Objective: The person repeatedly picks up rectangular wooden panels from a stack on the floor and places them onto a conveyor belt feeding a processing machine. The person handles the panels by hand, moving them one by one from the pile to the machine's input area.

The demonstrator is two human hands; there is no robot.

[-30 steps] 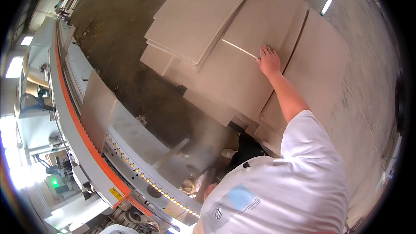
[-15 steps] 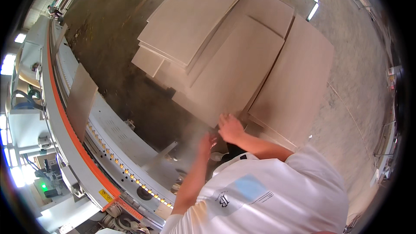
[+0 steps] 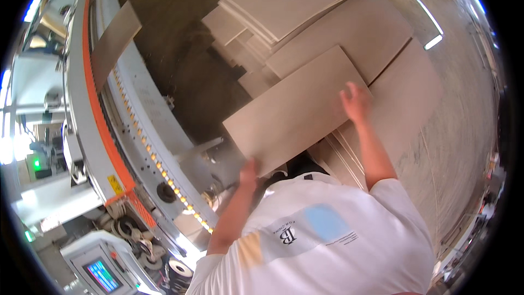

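A rectangular light brown board [image 3: 295,114] lies at an angle across the near side of a pile, one long edge close to my body. My left hand [image 3: 249,172] is closed on its near left corner, with the fingers partly hidden and slightly blurred. Over the board's right end is my right hand [image 3: 356,104], fingers spread apart. Whether its fingertips touch the surface I cannot tell. More boards [image 3: 349,33] of the same colour lie beneath and beyond it.
Along the left runs a long machine with an orange strip [image 3: 101,125] and a row of yellow rollers [image 3: 151,154]. Another board [image 3: 115,41] stands tilted in it. A control screen [image 3: 102,276] is at the lower left. Stacked board edges [image 3: 341,155] show near my right arm.
The top board has swung round and come nearer to me. My right hand has moved right and away from my body, while my left has come onto the board's corner. The view has shifted.
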